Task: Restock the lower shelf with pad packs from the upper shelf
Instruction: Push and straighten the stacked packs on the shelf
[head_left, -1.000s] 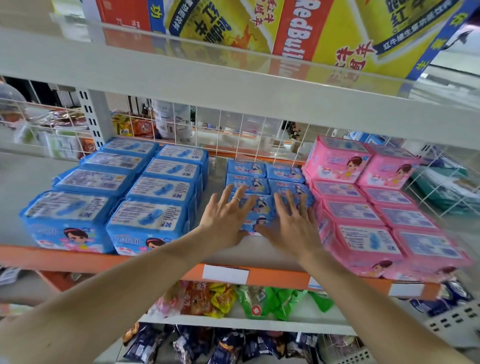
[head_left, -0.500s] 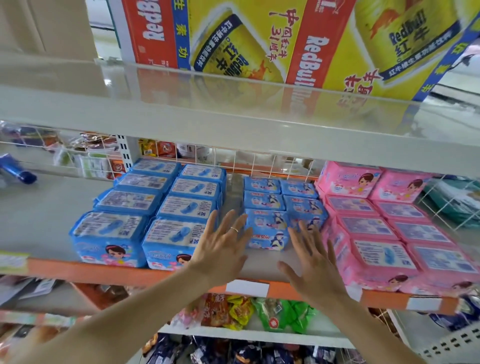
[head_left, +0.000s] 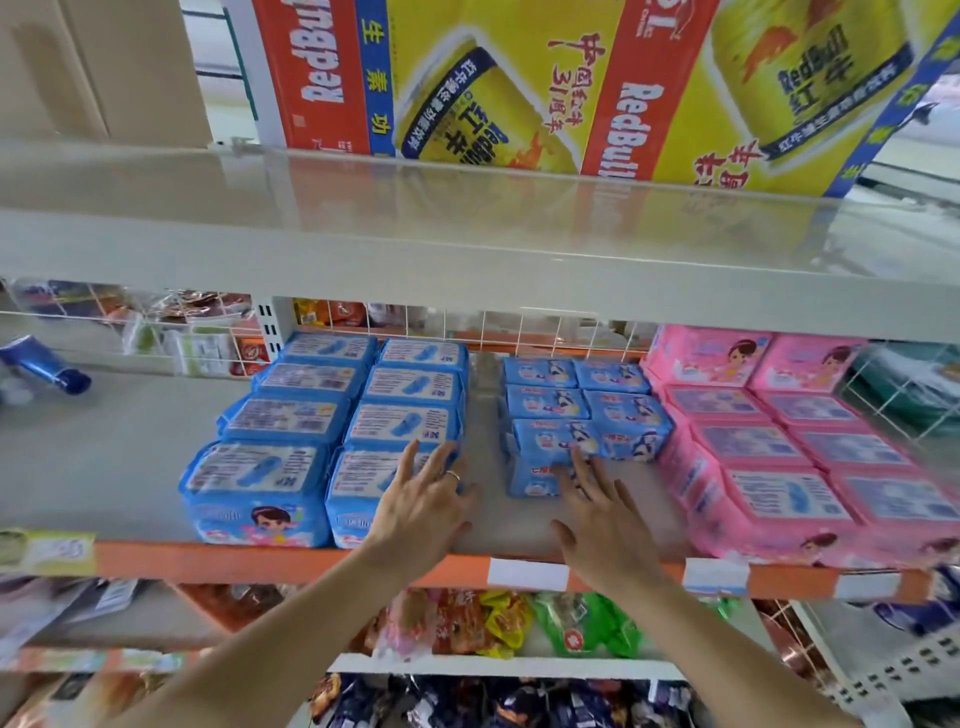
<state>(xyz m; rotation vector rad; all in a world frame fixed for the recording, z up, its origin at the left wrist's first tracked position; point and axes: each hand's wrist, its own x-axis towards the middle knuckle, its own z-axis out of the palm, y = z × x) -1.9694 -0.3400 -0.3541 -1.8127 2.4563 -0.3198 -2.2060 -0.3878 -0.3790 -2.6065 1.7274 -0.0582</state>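
Outstretched left hand (head_left: 421, 514) and right hand (head_left: 605, 525) — both splayed, empty — by small blue pad packs (head_left: 550, 401)

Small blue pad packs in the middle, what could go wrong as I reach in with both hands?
The left hand overlaps the front large blue pack, which sits at the shelf lip; pulling back could drag it off. The front pink packs also sit at the lip, just right of the right hand; a brush might tip them.
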